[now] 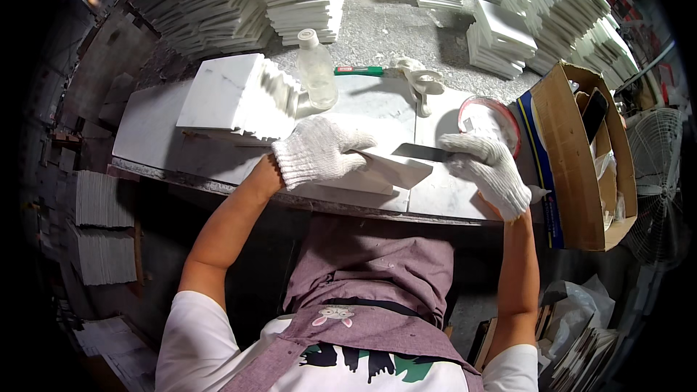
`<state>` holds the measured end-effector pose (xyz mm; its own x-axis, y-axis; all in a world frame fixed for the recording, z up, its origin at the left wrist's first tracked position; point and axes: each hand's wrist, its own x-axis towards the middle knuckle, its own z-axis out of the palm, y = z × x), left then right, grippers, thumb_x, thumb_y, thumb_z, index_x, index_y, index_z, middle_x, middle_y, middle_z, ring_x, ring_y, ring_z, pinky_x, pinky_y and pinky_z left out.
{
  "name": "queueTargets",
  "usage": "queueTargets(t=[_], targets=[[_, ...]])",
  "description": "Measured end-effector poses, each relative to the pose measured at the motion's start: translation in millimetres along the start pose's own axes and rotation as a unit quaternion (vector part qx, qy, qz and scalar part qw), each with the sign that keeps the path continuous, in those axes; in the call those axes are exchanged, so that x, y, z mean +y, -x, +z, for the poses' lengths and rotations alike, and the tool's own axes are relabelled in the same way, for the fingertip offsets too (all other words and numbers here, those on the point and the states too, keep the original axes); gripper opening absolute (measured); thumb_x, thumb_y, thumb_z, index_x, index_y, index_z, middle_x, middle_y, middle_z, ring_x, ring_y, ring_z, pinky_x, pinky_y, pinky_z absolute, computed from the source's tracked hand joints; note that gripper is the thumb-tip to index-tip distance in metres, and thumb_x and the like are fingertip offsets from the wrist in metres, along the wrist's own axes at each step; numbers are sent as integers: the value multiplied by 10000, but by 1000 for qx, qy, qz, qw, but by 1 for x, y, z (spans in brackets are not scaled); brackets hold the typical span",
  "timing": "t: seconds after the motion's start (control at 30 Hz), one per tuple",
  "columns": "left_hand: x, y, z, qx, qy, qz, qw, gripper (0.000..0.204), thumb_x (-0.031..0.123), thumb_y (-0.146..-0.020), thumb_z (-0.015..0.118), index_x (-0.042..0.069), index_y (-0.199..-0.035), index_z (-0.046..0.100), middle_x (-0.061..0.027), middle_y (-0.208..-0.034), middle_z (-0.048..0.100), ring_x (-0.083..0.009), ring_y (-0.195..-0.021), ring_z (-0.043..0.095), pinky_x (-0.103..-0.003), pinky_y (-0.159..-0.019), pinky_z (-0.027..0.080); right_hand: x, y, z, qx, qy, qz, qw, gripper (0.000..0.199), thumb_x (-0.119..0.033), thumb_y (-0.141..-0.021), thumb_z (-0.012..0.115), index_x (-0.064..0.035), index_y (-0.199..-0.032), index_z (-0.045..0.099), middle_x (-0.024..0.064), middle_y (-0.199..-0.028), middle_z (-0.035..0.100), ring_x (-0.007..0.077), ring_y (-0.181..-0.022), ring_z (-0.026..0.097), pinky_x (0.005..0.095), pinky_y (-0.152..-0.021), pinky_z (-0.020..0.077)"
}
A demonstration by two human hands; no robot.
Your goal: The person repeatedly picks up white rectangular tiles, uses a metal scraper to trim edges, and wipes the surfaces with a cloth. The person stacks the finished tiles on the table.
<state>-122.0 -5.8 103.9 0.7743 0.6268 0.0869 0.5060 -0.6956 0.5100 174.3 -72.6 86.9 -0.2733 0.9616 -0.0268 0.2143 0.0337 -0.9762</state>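
Observation:
My left hand, in a white knitted glove, is closed on the edge of a white marble tile, held tilted above the bench. In my gloved right hand is a putty knife; its flat dark blade lies at the tile's upper edge, and the handle is hidden by my fingers. Beneath the held tile, another white tile rests on the bench slabs. Just beyond my right hand stands a round red-rimmed tub with white material inside. To the left of my left hand is a stack of white tiles.
A clear plastic bottle, green marker and whitish scissors lie or stand behind my hands. An open cardboard box stands at the right, before a fan. Tall tile stacks line the back.

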Motion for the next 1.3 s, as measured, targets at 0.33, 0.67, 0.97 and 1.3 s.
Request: queueTargets(t=[0.33, 0.67, 0.97, 1.3], targets=[[-7, -1, 7, 35, -11, 17, 999, 309, 118, -741, 690, 123, -1049, 717, -113, -1047, 692, -293, -970, 660, -360, -846, 525, -20, -31, 2, -102, 175, -95, 975, 241, 0, -826, 684, -54, -1056, 732, 68, -925, 721, 123, -831, 662, 250, -753, 538], [-4, -6, 4, 31, 33, 24, 999, 298, 123, -742, 695, 119, -1039, 718, -117, -1047, 693, -303, -958, 662, -373, -845, 525, -28, -33, 11, -90, 169, -66, 979, 247, -24, -833, 665, -55, -1072, 722, 84, -973, 718, 167, -894, 668, 287, -818, 530], [-6, -8, 4, 26, 23, 12, 999, 309, 117, -735, 695, 115, -1043, 716, -122, -1048, 692, -308, -964, 661, -375, -845, 525, -20, -24, 10, -52, 202, -127, 970, 243, -41, -828, 677, -67, -1064, 726, 86, -902, 706, 203, -823, 664, 312, -770, 525], [-5, -7, 5, 35, 16, 10, 999, 312, 138, -727, 702, 105, -1037, 717, -125, -1033, 695, -301, -949, 667, -365, -835, 529, -17, -16, 9, -50, 170, -97, 979, 216, -37, -842, 682, -40, -1055, 718, 104, -925, 721, 177, -780, 677, 300, -732, 532]])
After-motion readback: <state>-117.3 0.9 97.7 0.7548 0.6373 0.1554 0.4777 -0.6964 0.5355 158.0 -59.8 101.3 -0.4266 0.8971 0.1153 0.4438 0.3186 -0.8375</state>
